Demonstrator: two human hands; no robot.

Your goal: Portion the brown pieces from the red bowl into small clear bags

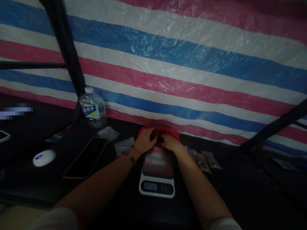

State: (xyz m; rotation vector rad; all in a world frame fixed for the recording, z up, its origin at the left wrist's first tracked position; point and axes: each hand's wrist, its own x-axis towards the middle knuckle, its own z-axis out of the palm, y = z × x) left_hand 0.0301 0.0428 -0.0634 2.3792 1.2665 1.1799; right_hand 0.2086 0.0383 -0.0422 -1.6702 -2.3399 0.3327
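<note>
Both my hands are at a red plastic bag (176, 132) just behind a white kitchen scale (157, 184) with a dark, shiny top and a lit display. My left hand (145, 140) curls its fingers inward over dark brown stuff (154, 134) in the bag's mouth. Opposite it, my right hand (169, 142) reaches into the bag with its fingers bent. What the fingertips grip is too dark to make out. To the right of my right wrist lie several small clear bags (201, 162) with brown pieces inside. Flat clear bags (123, 146) lie beside my left wrist.
A dark phone (86, 158) and a round white device (44, 158) lie on the black table (230, 195) at left. Behind them stands a clear plastic bottle (93, 110). A striped tarp (182, 83) hangs along the back, with dark metal posts (63, 41) at either side.
</note>
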